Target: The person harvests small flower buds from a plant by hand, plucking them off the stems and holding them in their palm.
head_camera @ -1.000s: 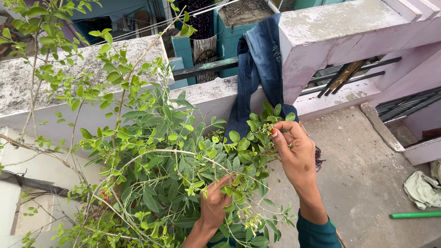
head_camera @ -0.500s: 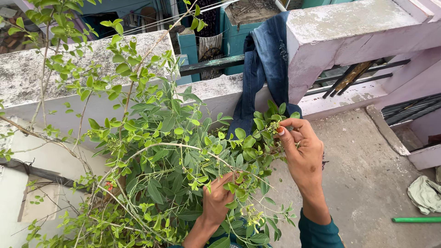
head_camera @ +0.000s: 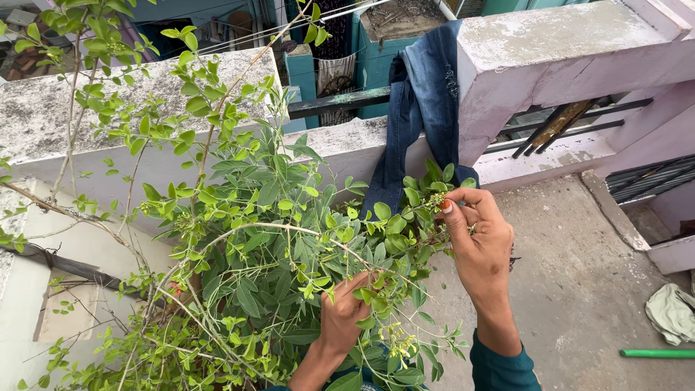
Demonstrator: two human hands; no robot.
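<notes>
A leafy green shrub (head_camera: 239,239) with thin pale branches fills the left and middle of the head view. My left hand (head_camera: 344,311) is low in the foliage, fingers closed around a thin bent branch (head_camera: 289,230). My right hand (head_camera: 478,242) reaches up at the shrub's right side, thumb and fingers pinching a cluster of small green buds (head_camera: 434,199) at a twig's tip. A teal sleeve (head_camera: 499,366) covers my right forearm.
Blue jeans (head_camera: 420,101) hang over a pale lilac parapet wall (head_camera: 565,51). The concrete terrace floor (head_camera: 579,289) lies to the right, with a crumpled pale cloth (head_camera: 670,313) and a green pipe (head_camera: 655,353). A weathered grey ledge (head_camera: 43,123) runs behind the shrub.
The view has shifted slightly, so everything sits a little lower and further right. Both hands keep their hold on the shrub; the right hand's fingers have closed tighter on the twig's tip.
</notes>
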